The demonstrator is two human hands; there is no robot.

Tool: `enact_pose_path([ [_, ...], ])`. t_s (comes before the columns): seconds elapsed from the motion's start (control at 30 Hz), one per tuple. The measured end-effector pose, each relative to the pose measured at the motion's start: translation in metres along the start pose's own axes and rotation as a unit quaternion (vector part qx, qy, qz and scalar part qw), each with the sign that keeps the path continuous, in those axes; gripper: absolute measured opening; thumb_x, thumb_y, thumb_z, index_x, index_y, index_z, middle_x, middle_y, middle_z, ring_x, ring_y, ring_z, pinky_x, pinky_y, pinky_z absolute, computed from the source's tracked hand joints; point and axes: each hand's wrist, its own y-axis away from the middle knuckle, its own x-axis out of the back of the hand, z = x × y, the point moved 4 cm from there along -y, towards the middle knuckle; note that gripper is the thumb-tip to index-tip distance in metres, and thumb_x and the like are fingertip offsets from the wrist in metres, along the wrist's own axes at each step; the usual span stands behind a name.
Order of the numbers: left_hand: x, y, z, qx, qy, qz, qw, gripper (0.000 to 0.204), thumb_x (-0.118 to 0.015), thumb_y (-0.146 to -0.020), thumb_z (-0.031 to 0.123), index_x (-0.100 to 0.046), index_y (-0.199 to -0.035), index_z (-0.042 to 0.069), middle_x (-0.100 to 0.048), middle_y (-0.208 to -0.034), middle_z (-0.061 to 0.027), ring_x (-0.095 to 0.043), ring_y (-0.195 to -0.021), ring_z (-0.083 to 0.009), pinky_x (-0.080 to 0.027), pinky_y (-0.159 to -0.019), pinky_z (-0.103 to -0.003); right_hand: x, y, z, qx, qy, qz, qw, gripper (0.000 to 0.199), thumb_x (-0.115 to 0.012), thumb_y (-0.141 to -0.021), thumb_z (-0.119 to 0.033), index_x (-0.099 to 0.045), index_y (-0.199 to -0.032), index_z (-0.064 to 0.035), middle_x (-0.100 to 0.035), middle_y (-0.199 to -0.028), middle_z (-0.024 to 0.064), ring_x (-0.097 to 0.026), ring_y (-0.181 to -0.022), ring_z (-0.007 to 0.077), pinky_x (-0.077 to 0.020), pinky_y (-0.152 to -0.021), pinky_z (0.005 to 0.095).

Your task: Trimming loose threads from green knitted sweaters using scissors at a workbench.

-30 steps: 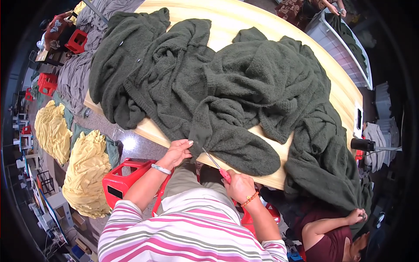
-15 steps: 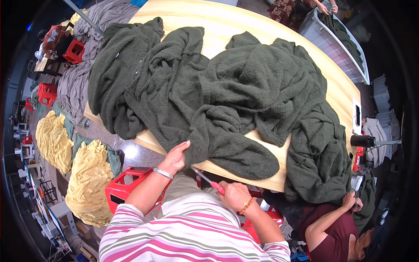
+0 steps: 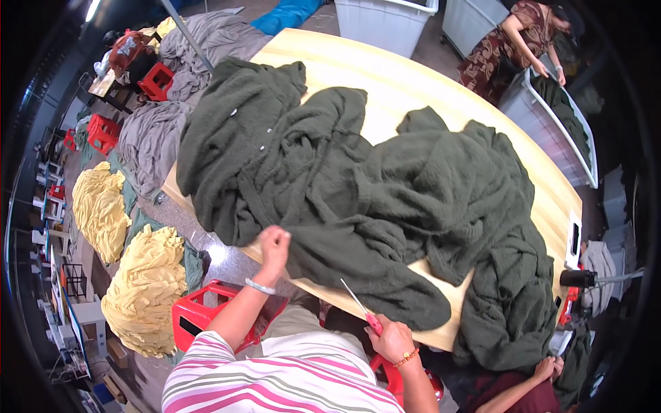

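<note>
Dark green fuzzy knit garments (image 3: 441, 179) lie in a rumpled heap across a light wooden table (image 3: 323, 49). Small pale buttons dot the cloth at the left of the heap. My left hand (image 3: 274, 249) is closed at the near edge of the heap, its curled fingers pinching the green knit. Held in my right hand (image 3: 391, 341) is a slim, pointed metal tool with a pinkish-red handle (image 3: 373, 322); its exact kind is unclear. The tool's tip points up and left, over the near green cloth, and I cannot tell whether it touches.
Red plastic stools (image 3: 196, 323) stand by the table's near side. Yellow cloth piles (image 3: 144, 292) and grey cloth (image 3: 155, 138) lie at left. A co-worker's hands (image 3: 547, 368) hold green cloth at the near right; another person reaches into a white bin (image 3: 527, 103) at far right.
The view has shifted, so the table sits lower and further right. My left hand has gone from spread fingers to a closed grip. The tool has risen from beside my lap to the cloth.
</note>
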Motion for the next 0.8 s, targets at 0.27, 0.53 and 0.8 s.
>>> enact_pose_path([
  [0.27, -0.002, -0.066, -0.028, 0.224, 0.263, -0.058, 0.937, 0.016, -0.065, -0.089, 0.012, -0.067, -0.094, -0.003, -0.063, -0.077, 0.0, -0.052, -0.073, -0.0056, -0.044, -0.068, -0.025, 0.002, -0.028, -0.014, 0.003, 0.017, -0.008, 1.0, 0.03, -0.064, -0.085, -0.028, -0.063, -0.109, -0.0102, -0.067, -0.079, 0.0222, -0.066, -0.077, 0.0415, -0.0528, -0.071, 0.0498],
  [0.53, 0.001, -0.029, 0.064, 0.033, 0.161, -0.231, 0.959, 0.017, -0.064, -0.09, 0.014, -0.065, -0.094, -0.002, -0.062, -0.078, 0.0005, -0.053, -0.075, -0.0065, -0.045, -0.068, -0.025, 0.015, -0.051, -0.059, 0.034, -0.008, -0.012, 0.999, 0.029, -0.065, -0.084, -0.028, -0.063, -0.107, -0.0108, -0.067, -0.079, 0.021, -0.066, -0.077, 0.0403, -0.0524, -0.071, 0.0492],
  [0.8, 0.08, -0.044, 0.147, 0.034, 0.281, -0.304, 0.91, 0.009, -0.058, -0.088, 0.007, -0.063, -0.088, -0.001, -0.06, -0.077, 0.0016, -0.051, -0.07, -0.0049, -0.042, -0.061, -0.024, -0.013, -0.061, -0.03, 0.046, 0.027, -0.017, 0.998, 0.025, -0.063, -0.081, -0.02, -0.059, -0.097, -0.0018, -0.066, -0.075, 0.0224, -0.067, -0.075, 0.0385, -0.0523, -0.066, 0.0487],
])
